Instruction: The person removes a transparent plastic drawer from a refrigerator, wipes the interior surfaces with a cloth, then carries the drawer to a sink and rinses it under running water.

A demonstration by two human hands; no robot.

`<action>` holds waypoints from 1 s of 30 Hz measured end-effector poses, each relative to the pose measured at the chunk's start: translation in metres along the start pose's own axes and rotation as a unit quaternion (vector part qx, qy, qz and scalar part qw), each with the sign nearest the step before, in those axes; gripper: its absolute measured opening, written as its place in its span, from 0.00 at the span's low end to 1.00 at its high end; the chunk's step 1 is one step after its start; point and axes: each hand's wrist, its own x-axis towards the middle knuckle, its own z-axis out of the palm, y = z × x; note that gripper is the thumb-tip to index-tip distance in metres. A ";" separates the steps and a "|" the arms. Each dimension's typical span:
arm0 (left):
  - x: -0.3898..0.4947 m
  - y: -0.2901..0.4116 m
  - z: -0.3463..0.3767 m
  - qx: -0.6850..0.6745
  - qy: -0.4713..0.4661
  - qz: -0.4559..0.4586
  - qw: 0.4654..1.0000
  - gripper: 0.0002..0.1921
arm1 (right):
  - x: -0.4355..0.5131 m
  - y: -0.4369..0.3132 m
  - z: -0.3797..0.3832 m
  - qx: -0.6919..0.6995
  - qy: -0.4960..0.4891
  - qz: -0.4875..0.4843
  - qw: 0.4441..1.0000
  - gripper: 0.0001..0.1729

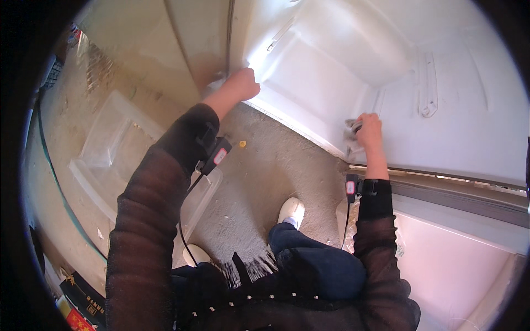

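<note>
Before me is the white interior of a refrigerator [314,68], with moulded shelf rails [430,85] on its side walls. My right hand [369,131] holds a crumpled greyish cloth [351,138] against the near right corner of the interior, just above the front sill. At the left end of that sill [285,111] is my left hand [244,84], its fingers curled at the cabinet edge. Its fingertips are turned away, so I cannot tell whether it grips the edge or something small.
A clear plastic bin [112,140] lies on the concrete floor [256,173] at left, near a small yellow cap [242,144]. Further left runs a green hose or cable [62,186]. A pale door panel [451,265] is at lower right. A black box [85,296] bearing writing sits at lower left.
</note>
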 end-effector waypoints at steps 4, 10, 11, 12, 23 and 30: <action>-0.003 -0.001 0.001 0.019 -0.003 0.011 1.000 0.32 | 0.005 0.004 0.015 0.003 0.013 0.044 0.999 0.16; -0.004 0.001 -0.001 0.020 -0.018 -0.002 1.000 0.34 | -0.056 -0.054 0.118 0.015 0.219 0.152 0.964 0.20; -0.003 0.002 0.000 0.021 -0.020 -0.003 1.000 0.34 | -0.058 -0.060 0.123 0.024 0.225 0.146 0.963 0.20; -0.001 0.003 0.000 0.024 -0.024 -0.008 0.999 0.34 | -0.056 -0.068 0.123 0.035 0.238 0.155 0.958 0.19; 0.014 -0.002 0.014 0.048 -0.012 0.020 0.999 0.34 | 0.027 -0.254 0.108 0.297 0.091 -0.151 0.939 0.31; 0.017 -0.013 0.040 0.061 -0.026 0.044 0.997 0.32 | -0.036 -0.106 0.099 0.163 0.033 0.060 0.984 0.34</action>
